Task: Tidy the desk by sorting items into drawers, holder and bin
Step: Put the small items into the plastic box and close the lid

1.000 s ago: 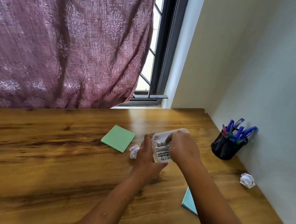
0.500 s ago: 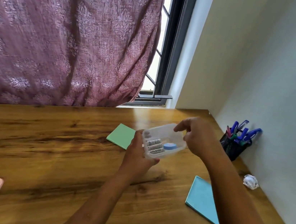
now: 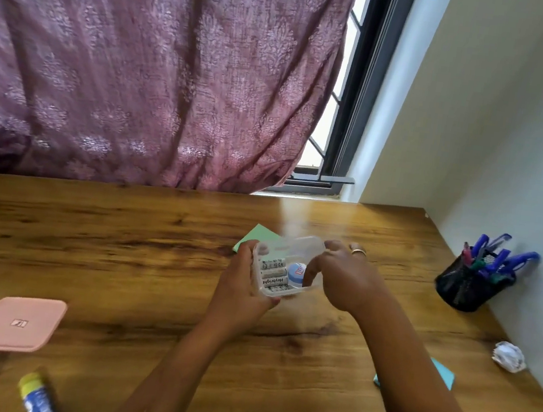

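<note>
L hand (image 3: 242, 285) & R hand (image 3: 343, 281) both grip small clear plastic box (image 3: 292, 243) w/ white batteries (image 3: 272, 280), over wooden desk (image 3: 118, 255) centre, partly hiding green sticky pad (image 3: 254, 234). Black mesh pen holder (image 3: 466, 290) far R by wall; crumpled white paper ball (image 3: 509, 356) near it; pink square lid (image 3: 18, 323) front L.

batteries (image 3: 273, 274) in container (image 3: 292, 245)

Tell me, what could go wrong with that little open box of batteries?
The clear box is uncovered; a pink lid lies apart on the desk. Held between the left hand and right hand, it might tilt and spill the batteries inside.
</note>
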Demonstrator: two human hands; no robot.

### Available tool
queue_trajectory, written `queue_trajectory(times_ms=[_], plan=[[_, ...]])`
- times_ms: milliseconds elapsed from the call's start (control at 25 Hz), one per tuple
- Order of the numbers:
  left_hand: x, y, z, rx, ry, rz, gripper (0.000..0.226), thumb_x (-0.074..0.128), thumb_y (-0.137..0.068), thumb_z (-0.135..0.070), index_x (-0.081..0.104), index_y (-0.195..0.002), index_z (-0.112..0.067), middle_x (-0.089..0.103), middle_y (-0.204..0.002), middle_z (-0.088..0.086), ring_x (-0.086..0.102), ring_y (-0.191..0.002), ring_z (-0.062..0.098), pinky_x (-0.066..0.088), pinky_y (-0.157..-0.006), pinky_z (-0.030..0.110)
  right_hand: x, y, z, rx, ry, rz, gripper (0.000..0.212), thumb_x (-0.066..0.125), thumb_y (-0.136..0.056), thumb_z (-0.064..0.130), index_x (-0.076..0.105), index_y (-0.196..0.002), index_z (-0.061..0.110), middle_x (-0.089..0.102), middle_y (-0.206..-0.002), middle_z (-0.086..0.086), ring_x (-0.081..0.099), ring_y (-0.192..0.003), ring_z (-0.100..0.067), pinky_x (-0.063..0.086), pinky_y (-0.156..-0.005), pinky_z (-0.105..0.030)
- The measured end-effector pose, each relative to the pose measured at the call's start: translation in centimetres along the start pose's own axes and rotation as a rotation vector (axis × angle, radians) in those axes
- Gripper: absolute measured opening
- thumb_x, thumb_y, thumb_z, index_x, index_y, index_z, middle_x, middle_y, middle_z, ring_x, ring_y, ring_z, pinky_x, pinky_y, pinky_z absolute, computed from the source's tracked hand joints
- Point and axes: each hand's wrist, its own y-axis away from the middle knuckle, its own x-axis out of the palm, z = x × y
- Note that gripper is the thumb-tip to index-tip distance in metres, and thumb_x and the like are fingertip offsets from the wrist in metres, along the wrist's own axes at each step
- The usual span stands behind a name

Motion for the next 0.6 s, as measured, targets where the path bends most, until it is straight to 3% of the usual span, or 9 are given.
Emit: queue_trajectory(times_ms=[120, 280, 480, 600], plan=[[-0.5, 0.6, 1.0, -0.062, -0.018, -0.023, 0.079, 0.082, -0.053, -0.011, 0.04, -0.117, -0.031, 0.058, -0.122, 0.001, 0.062, -0.108, 0.016, 0.057, -0.085, 0.039, 1.0, -0.9, 0.8, -0.028, -0.008, 0.073, 0.045, 0.052, -0.088, -0.001, 0.067, -0.107, 0.037, 0.046, -0.131, 0.0, 0.041, -0.122, -0.033, 0.043, -0.097, -0.041], [-0.9, 1.2, 1.4, -0.074, -0.046, -0.039, 0.083, 0.077, -0.044, -0.033, 0.038, -0.117, -0.037, 0.06, -0.12, -0.002, 0.062, -0.107, 0.013, 0.056, -0.086, 0.04, 1.9, -1.8, 1.5, 0.023, -0.016, 0.191, 0.033, 0.062, -0.088, 0.017, 0.063, -0.111, 0.041, 0.048, -0.132, 0.0, 0.05, -0.112, -0.028, 0.045, -0.093, -0.035], [-1.8, 2.1, 1.8, -0.089, -0.036, -0.058, 0.082, 0.078, -0.048, -0.025, 0.04, -0.12, -0.034, 0.061, -0.117, -0.005, 0.063, -0.106, 0.012, 0.056, -0.086, 0.042, 2.0, -2.0, 2.3, 0.049, -0.102, 0.14, 0.031, 0.058, -0.086, 0.016, 0.06, -0.113, 0.031, 0.052, -0.13, 0.002, 0.051, -0.103, -0.024, 0.039, -0.073, -0.029], [-2.6, 2.9, 1.6, -0.104, -0.015, -0.057, 0.079, 0.083, -0.055, -0.013, 0.042, -0.12, -0.033, 0.062, -0.115, -0.009, 0.063, -0.103, 0.006, 0.057, -0.085, 0.036, 2.1, -1.7, 2.7, -0.025, -0.108, 0.122, 0.04, 0.049, -0.088, 0.005, 0.059, -0.108, 0.039, 0.048, -0.131, 0.005, 0.055, -0.097, -0.025, 0.04, -0.07, -0.029]])
